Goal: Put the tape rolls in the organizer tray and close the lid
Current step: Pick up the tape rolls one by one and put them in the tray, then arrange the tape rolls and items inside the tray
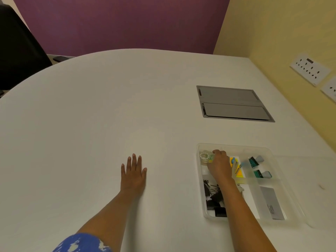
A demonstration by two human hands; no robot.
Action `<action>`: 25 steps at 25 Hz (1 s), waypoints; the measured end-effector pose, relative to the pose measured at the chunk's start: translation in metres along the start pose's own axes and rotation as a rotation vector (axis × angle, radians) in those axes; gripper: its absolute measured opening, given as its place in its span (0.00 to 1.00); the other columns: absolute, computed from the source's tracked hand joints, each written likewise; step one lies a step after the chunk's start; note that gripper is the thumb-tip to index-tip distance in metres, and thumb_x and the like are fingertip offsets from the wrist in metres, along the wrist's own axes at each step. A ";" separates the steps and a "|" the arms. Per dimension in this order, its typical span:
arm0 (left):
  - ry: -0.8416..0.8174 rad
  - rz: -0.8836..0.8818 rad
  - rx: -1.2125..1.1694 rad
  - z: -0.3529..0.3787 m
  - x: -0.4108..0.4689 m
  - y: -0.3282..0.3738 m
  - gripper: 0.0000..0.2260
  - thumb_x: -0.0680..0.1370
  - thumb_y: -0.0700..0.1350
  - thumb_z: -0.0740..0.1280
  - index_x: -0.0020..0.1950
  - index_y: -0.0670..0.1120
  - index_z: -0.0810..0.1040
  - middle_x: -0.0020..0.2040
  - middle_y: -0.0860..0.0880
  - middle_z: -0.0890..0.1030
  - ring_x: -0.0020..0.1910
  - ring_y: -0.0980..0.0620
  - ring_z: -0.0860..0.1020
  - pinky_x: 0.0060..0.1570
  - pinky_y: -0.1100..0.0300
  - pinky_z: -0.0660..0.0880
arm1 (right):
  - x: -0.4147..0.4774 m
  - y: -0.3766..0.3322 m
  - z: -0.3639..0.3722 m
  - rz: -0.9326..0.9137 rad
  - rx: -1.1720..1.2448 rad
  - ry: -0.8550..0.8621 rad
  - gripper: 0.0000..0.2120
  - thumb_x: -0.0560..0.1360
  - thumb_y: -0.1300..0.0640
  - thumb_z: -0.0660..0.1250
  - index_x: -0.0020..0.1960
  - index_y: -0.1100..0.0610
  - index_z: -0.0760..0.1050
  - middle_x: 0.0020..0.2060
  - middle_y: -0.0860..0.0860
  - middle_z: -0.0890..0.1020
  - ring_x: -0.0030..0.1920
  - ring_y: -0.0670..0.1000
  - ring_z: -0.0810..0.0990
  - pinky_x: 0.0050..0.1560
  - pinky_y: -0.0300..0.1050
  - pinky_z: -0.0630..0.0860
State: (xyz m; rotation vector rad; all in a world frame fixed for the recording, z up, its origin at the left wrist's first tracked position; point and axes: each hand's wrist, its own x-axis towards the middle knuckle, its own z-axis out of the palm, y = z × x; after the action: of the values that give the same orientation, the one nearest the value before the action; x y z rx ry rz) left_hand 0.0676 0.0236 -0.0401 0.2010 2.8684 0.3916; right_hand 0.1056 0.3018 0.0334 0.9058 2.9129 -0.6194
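Observation:
A clear plastic organizer tray (276, 161) lies on the white table at the right. In its far-left compartment lies a clear tape roll (204, 156). My right hand (219, 165) reaches into that compartment, fingers curled on a second tape roll with a green-yellow edge (211, 158) right beside the clear one. My left hand (134, 172) rests flat on the table, fingers spread, holding nothing. A clear lid (316, 179) lies to the right of the tray, faint against the table.
The tray also holds black binder clips (214, 199), yellow sticky notes (239, 172), two teal-and-grey items (256, 161) and a grey card (271, 202). A grey cable hatch (232, 103) is set in the table beyond. Yellow wall with sockets (309, 69) at right; black chair (18, 48) far left.

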 end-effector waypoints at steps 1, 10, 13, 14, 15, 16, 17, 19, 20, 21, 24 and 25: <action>0.000 -0.004 0.004 0.000 0.000 0.001 0.24 0.83 0.51 0.43 0.77 0.47 0.39 0.79 0.46 0.38 0.78 0.48 0.38 0.77 0.48 0.38 | 0.000 0.000 0.000 -0.003 0.004 0.003 0.23 0.74 0.67 0.64 0.69 0.63 0.67 0.65 0.60 0.70 0.65 0.60 0.71 0.59 0.51 0.74; 0.045 0.103 -0.093 -0.001 -0.008 0.016 0.22 0.83 0.47 0.50 0.77 0.46 0.55 0.79 0.46 0.51 0.78 0.50 0.50 0.77 0.53 0.47 | -0.010 0.004 -0.010 -0.049 0.118 0.109 0.19 0.77 0.64 0.63 0.68 0.61 0.70 0.65 0.60 0.73 0.65 0.59 0.70 0.60 0.49 0.72; 0.090 0.171 -0.124 -0.004 -0.010 0.030 0.20 0.83 0.47 0.52 0.75 0.46 0.61 0.78 0.46 0.58 0.77 0.50 0.57 0.76 0.56 0.53 | -0.013 0.008 -0.016 -0.056 0.141 0.140 0.18 0.77 0.64 0.62 0.67 0.61 0.71 0.64 0.59 0.74 0.65 0.59 0.71 0.59 0.49 0.73; 0.107 0.190 -0.147 -0.006 -0.011 0.036 0.19 0.83 0.46 0.53 0.73 0.46 0.64 0.77 0.46 0.61 0.76 0.50 0.59 0.75 0.56 0.55 | -0.014 0.009 -0.018 -0.059 0.148 0.145 0.17 0.77 0.64 0.62 0.66 0.61 0.72 0.64 0.60 0.74 0.65 0.59 0.72 0.59 0.49 0.73; 0.118 0.209 -0.171 -0.009 -0.011 0.043 0.18 0.82 0.46 0.54 0.72 0.45 0.67 0.75 0.46 0.64 0.74 0.49 0.62 0.74 0.56 0.57 | -0.014 0.011 -0.020 -0.060 0.157 0.147 0.17 0.77 0.65 0.62 0.66 0.62 0.72 0.63 0.60 0.75 0.64 0.59 0.72 0.59 0.49 0.73; 0.128 0.227 -0.195 -0.011 -0.011 0.051 0.17 0.82 0.45 0.55 0.70 0.45 0.69 0.74 0.46 0.67 0.73 0.49 0.65 0.72 0.57 0.59 | -0.015 0.012 -0.021 -0.066 0.164 0.146 0.17 0.77 0.65 0.63 0.66 0.62 0.73 0.63 0.60 0.75 0.64 0.59 0.72 0.59 0.49 0.73; 0.140 0.248 -0.215 -0.014 -0.011 0.059 0.16 0.82 0.44 0.56 0.69 0.45 0.71 0.72 0.46 0.70 0.71 0.49 0.67 0.71 0.57 0.61 | -0.015 0.014 -0.022 -0.075 0.167 0.142 0.17 0.77 0.65 0.63 0.65 0.62 0.73 0.62 0.60 0.76 0.63 0.58 0.73 0.59 0.48 0.73; 0.172 0.300 -0.253 -0.018 -0.011 0.077 0.15 0.81 0.42 0.57 0.65 0.44 0.75 0.67 0.47 0.75 0.67 0.49 0.72 0.66 0.58 0.65 | -0.014 0.018 -0.025 -0.092 0.166 0.123 0.16 0.77 0.65 0.63 0.65 0.62 0.74 0.61 0.60 0.76 0.63 0.58 0.74 0.60 0.49 0.73; 0.181 0.320 -0.272 -0.020 -0.011 0.088 0.14 0.81 0.41 0.57 0.64 0.44 0.76 0.65 0.48 0.77 0.65 0.49 0.73 0.65 0.58 0.67 | -0.012 0.020 -0.027 -0.097 0.164 0.112 0.16 0.77 0.65 0.63 0.64 0.62 0.74 0.61 0.60 0.76 0.62 0.58 0.74 0.61 0.50 0.73; 0.185 0.332 -0.295 -0.023 -0.010 0.100 0.14 0.80 0.41 0.57 0.62 0.44 0.77 0.63 0.48 0.78 0.63 0.49 0.75 0.63 0.58 0.68 | -0.010 0.023 -0.029 -0.102 0.158 0.101 0.16 0.77 0.65 0.62 0.64 0.62 0.74 0.61 0.60 0.77 0.62 0.58 0.75 0.61 0.51 0.74; 0.198 0.344 -0.356 -0.028 -0.009 0.134 0.13 0.80 0.40 0.58 0.60 0.46 0.78 0.61 0.49 0.80 0.61 0.50 0.76 0.61 0.58 0.70 | -0.002 0.030 -0.034 -0.138 0.124 0.060 0.14 0.77 0.64 0.62 0.62 0.62 0.75 0.59 0.60 0.78 0.60 0.58 0.77 0.61 0.52 0.74; 0.205 0.344 -0.366 -0.029 -0.009 0.146 0.13 0.80 0.41 0.58 0.60 0.46 0.78 0.61 0.49 0.80 0.61 0.50 0.76 0.61 0.58 0.70 | 0.001 0.033 -0.036 -0.156 0.111 0.044 0.14 0.77 0.64 0.62 0.62 0.62 0.76 0.59 0.60 0.78 0.60 0.57 0.77 0.61 0.52 0.75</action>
State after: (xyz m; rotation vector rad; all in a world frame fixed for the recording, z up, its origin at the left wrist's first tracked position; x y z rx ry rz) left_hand 0.0834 0.1544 0.0300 0.6198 2.8855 1.0446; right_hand 0.1266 0.3410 0.0549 0.7139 3.0363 -0.7876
